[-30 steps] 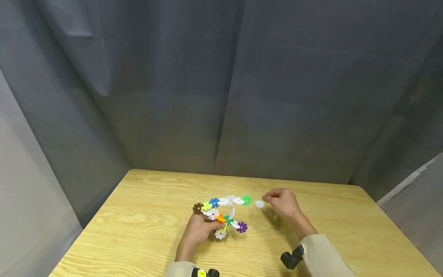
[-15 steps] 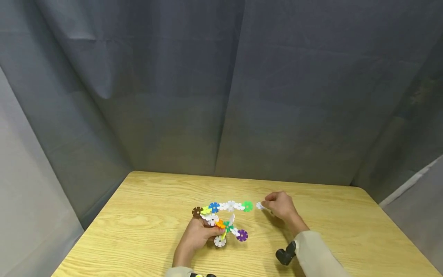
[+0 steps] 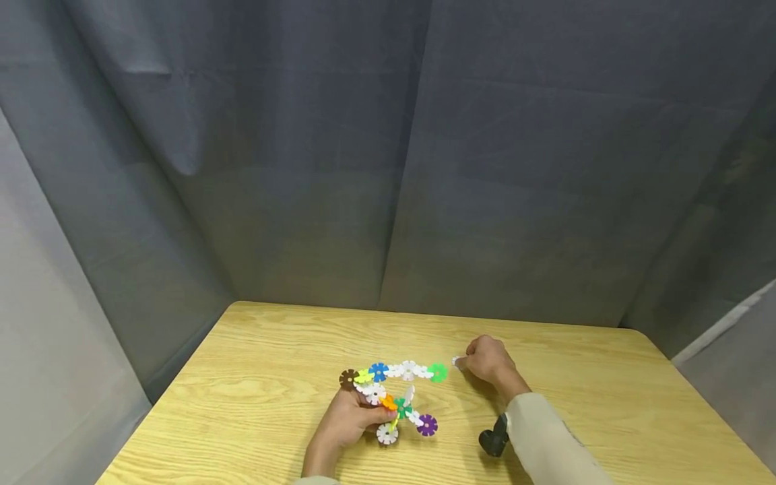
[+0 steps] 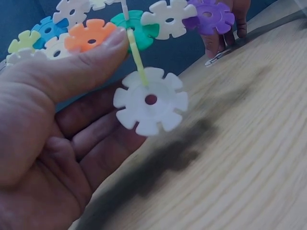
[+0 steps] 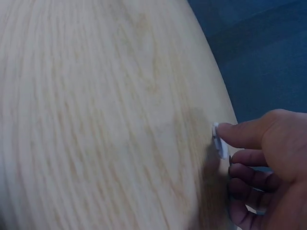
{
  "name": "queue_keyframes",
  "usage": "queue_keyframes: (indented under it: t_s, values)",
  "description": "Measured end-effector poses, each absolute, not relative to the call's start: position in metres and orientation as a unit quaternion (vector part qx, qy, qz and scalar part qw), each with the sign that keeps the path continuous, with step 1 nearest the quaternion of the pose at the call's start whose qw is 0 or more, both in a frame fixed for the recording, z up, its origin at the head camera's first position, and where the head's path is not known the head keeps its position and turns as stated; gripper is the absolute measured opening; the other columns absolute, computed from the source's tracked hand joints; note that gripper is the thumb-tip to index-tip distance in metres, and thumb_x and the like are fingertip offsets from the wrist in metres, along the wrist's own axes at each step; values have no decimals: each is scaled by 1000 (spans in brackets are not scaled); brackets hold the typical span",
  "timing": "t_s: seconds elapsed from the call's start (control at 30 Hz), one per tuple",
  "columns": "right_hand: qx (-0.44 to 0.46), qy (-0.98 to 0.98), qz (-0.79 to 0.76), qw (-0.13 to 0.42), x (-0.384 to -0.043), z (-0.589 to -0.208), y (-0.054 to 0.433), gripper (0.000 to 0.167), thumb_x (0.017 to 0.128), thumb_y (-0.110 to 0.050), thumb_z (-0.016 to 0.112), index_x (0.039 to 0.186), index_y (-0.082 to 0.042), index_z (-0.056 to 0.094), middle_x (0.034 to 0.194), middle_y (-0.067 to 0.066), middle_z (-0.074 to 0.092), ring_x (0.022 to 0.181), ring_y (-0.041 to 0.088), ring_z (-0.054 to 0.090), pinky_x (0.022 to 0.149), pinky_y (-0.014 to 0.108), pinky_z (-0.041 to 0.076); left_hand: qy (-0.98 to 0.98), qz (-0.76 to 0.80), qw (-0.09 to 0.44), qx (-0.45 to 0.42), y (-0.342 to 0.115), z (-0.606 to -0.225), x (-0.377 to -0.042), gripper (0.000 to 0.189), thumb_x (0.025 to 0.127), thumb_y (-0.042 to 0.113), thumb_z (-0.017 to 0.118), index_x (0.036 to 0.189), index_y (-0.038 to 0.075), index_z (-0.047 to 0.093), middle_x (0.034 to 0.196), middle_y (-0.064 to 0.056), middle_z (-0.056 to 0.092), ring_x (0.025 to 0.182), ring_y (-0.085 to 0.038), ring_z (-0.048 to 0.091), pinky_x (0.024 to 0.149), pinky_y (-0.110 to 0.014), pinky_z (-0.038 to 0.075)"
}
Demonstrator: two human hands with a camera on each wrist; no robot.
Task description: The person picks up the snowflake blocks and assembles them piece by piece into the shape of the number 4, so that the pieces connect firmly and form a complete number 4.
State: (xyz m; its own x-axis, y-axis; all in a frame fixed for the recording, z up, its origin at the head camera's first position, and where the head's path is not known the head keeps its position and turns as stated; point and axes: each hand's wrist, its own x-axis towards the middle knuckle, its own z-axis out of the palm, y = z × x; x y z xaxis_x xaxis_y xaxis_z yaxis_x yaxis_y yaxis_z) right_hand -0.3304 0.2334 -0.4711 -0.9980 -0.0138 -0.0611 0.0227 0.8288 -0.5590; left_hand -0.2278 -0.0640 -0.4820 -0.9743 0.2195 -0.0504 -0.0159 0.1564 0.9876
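My left hand (image 3: 350,417) grips a chain of slotted snowflake discs between thumb and fingers, raised off the table. An orange disc (image 4: 91,36) lies by the thumb tip. From the chain hang a white disc (image 4: 168,100), joined by an edge-on yellow disc, and a purple disc (image 4: 211,15). Its upper branch runs from a brown disc (image 3: 348,378) past a blue disc (image 3: 378,372) to a light green disc (image 3: 438,372). Right of that end, my right hand (image 3: 490,360) pinches a loose white snowflake disc (image 5: 220,143), tilted up at the table surface and partly hidden by the fingers.
The wood-grain table (image 3: 254,364) has its far edge just beyond my right hand. Grey cloth (image 3: 303,168) hangs behind it and along the sides. Shadows of the hands and chain fall on the tabletop.
My right hand has come down and slightly nearer over the loose white disc, covering most of it, and now pinches it. My left hand still holds the chain; the head view has shifted a little.
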Motion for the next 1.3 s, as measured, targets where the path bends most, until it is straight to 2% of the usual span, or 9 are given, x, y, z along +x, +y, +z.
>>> queue_keyframes:
  t_s: [0.03,0.23,0.5,0.6,0.73,0.83,0.97,1.13,1.3]
  values:
    - [5,957,-288,32,-331,-472,233,36,89,-25,77,66,-8,54,59,-1,37,53,14,30,49,29,26,756,645,90,66,-64,-482,-227,23,76,15,88,73,-1,72,69,-8,71,58,-12,62,54,-24,50]
    - [7,964,-266,18,-330,-473,232,19,88,-22,78,89,-4,72,82,3,63,71,21,53,58,33,44,753,649,87,64,-65,-484,-227,20,77,12,86,74,-2,73,70,-8,71,59,-12,63,55,-25,51]
    - [8,963,-266,29,-329,-475,231,22,87,-16,78,94,2,67,90,7,65,78,23,57,70,39,51,749,653,88,60,-69,-484,-230,19,78,13,87,78,-1,74,74,-8,72,63,-12,66,56,-24,52]
    - [-1,958,-285,18,-328,-474,231,21,85,-11,79,94,4,67,93,10,66,83,25,59,75,43,53,756,647,84,59,-71,-485,-233,20,78,15,87,78,0,75,74,-6,73,63,-10,64,52,-20,46]
    - [-10,951,-309,2,-325,-473,232,15,84,-7,79,91,4,70,90,9,67,85,27,61,77,43,54,763,638,80,56,-73,-483,-237,24,77,19,88,73,1,74,69,-6,71,53,-5,50,46,-19,32]
    - [-18,950,-312,-8,-322,-472,233,10,85,-7,78,86,1,73,88,7,69,82,24,61,75,43,53,763,639,81,57,-72,-481,-239,27,77,20,88,71,0,72,67,-6,70,50,-5,41,44,-19,26]
    - [-22,945,-326,-9,-318,-473,236,12,87,-10,77,79,-3,72,83,3,67,74,21,55,68,37,50,768,634,78,59,-68,-478,-240,29,77,20,88,68,0,69,67,-6,70,52,-7,46,46,-20,30]
    - [-18,927,-376,-2,-308,-471,233,14,90,-12,75,80,-5,71,71,2,59,61,15,45,54,28,38,761,642,75,59,-65,-480,-243,32,77,19,88,63,3,64,65,-4,68,53,-9,49,47,-21,36]
    - [-32,906,-421,-4,-297,-462,223,12,93,-10,72,82,-5,70,69,9,59,51,13,45,48,26,36,753,653,57,59,-63,-481,-247,23,78,17,86,74,-1,72,66,-2,68,52,-6,45,45,-19,33]
